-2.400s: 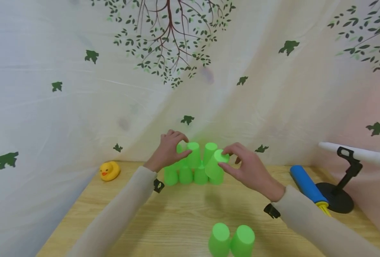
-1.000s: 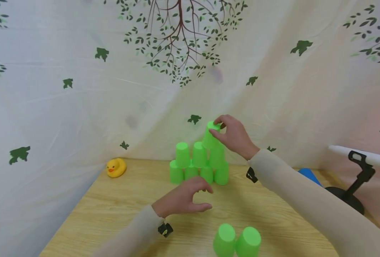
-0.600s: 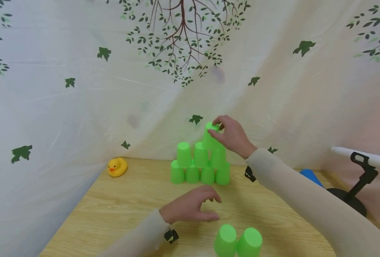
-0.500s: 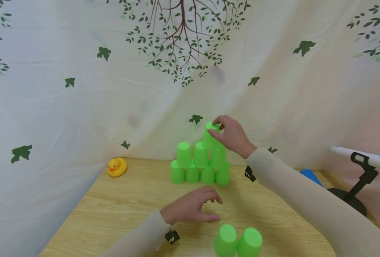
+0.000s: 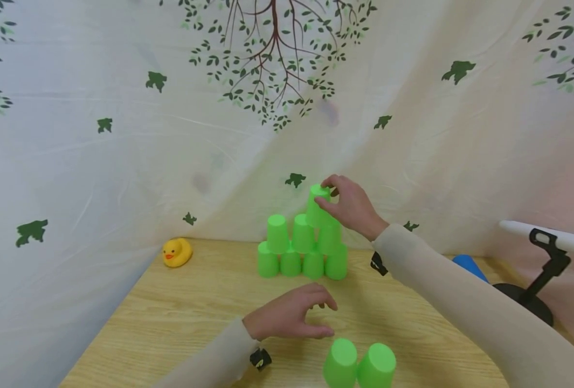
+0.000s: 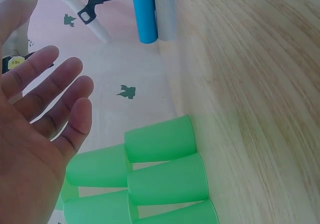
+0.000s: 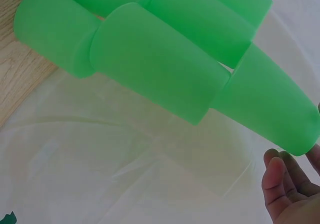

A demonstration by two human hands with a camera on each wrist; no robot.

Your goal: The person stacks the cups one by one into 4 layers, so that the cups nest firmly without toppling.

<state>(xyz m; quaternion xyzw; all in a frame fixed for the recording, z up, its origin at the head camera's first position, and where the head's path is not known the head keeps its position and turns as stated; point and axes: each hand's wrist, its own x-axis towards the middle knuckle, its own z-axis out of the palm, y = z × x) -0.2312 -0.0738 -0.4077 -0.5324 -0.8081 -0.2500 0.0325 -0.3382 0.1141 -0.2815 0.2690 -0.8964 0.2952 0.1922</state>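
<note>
My right hand (image 5: 350, 207) pinches the top end of an upside-down green cup (image 5: 317, 207), which stands on the right part of the second row of a green cup stack. Three cups (image 5: 277, 234) form that row, above a bottom row of several cups (image 5: 268, 261). In the right wrist view, my fingertips (image 7: 275, 174) are at the narrow end of the top cup (image 7: 270, 104). My left hand (image 5: 294, 312) hovers over the table, holding nothing, its fingers loosely bent. Just in front of it stand two upside-down green cups (image 5: 341, 364) (image 5: 377, 366).
A yellow rubber duck (image 5: 177, 252) sits at the table's back left. To the right are a blue cylinder (image 5: 468, 267) and a black stand (image 5: 529, 299) with a white tube (image 5: 548, 234). A printed curtain (image 5: 209, 161) hangs behind the wooden table (image 5: 180, 312).
My right hand has raised its cup from in front of the second row onto it. My left hand has moved away from the stack, toward the two front cups. The last half second is nearly still.
</note>
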